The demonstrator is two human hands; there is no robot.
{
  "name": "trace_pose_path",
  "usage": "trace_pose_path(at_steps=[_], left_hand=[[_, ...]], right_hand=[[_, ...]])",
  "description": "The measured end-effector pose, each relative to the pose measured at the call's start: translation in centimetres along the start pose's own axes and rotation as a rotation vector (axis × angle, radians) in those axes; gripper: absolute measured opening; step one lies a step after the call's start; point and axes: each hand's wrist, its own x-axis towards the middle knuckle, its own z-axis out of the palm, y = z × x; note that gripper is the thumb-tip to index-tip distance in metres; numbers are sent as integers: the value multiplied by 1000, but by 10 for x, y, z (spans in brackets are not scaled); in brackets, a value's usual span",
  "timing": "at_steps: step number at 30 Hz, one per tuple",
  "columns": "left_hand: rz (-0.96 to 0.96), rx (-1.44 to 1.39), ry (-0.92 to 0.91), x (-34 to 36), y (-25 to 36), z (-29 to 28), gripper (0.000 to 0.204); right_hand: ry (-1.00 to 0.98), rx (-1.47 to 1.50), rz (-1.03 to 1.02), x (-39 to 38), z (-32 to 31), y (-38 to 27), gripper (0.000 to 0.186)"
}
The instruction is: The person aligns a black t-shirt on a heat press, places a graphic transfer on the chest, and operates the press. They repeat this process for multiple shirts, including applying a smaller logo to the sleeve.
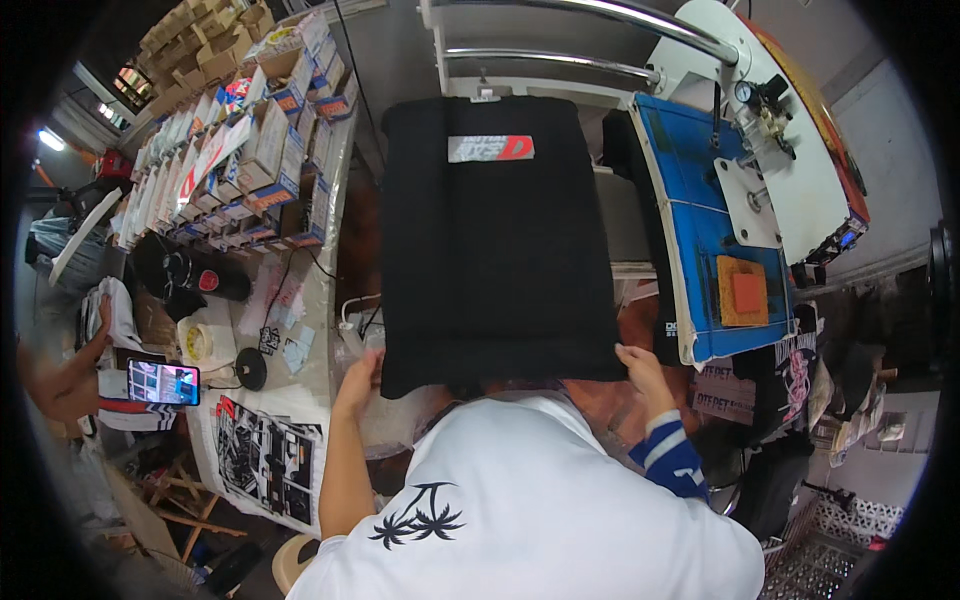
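A black shirt (490, 250) is spread flat over a board in front of me. Near its top lies a small grey-and-red printed strip (490, 149), with a neck tag just above it. My left hand (362, 376) grips the lower left edge of the shirt, its fingers closed on the cloth and partly hidden. At the lower right corner my right hand (642, 368) pinches the fabric between thumb and fingers.
Right of the shirt is a heat press (745, 190) with a blue pad. Metal bars (590, 60) cross above. Stacked boxes (270, 150), a phone (163, 382) and a large print (268, 455) are on the left. Another person's arm (75, 375) shows at far left.
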Motion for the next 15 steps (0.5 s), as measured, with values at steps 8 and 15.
trace_pose_path(at_steps=[8,15], left_hand=[[-86,164,142,-74,49,-19,20],[324,190,-132,54,261,8,24]], right_hand=[[-21,20,-61,-50,-54,-90,16],[-107,358,-498,73,-80,-296,36]])
